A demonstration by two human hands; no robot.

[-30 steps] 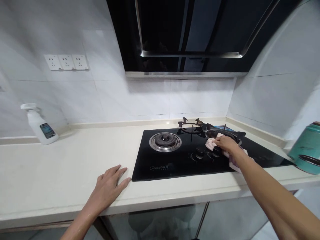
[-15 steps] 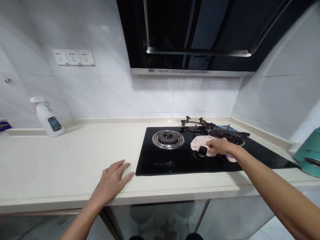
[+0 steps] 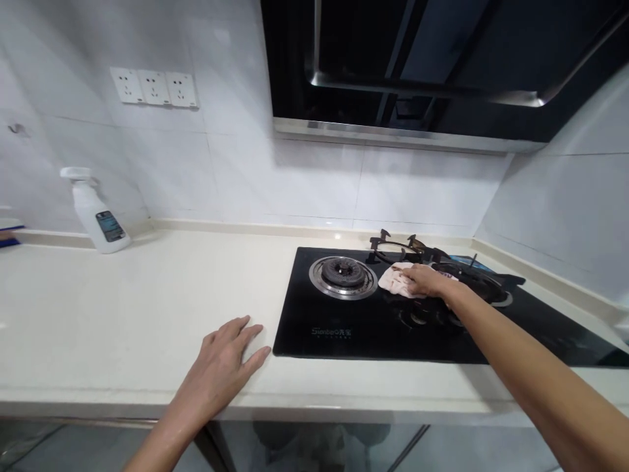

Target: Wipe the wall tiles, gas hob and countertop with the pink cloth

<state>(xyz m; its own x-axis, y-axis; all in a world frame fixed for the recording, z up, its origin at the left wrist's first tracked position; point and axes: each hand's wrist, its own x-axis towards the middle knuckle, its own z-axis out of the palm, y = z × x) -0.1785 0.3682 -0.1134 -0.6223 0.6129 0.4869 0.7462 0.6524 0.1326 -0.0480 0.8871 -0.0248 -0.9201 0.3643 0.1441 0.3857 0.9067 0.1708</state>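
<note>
My right hand (image 3: 423, 280) presses a pale pink cloth (image 3: 396, 277) onto the black glass gas hob (image 3: 354, 328), between the left burner (image 3: 343, 276) and the right burner (image 3: 479, 282). Its fingers curl down over the cloth. My left hand (image 3: 223, 364) lies flat and open on the cream countertop (image 3: 122, 308), just left of the hob's front corner. The hob's knobs (image 3: 420, 316) sit in front of my right wrist. A loose pan support (image 3: 396, 244) stands at the back of the hob.
A white spray bottle (image 3: 98, 213) stands at the back left by the tiled wall. Three wall sockets (image 3: 154, 87) are above it. A black range hood (image 3: 432, 65) overhangs the hob. A blue object (image 3: 7, 237) shows at the far left edge.
My right hand has slid the cloth leftward and toward the back of the hob, off the knobs. My left hand stays flat on the counter. The view has shifted, and the teal canister has left it.
</note>
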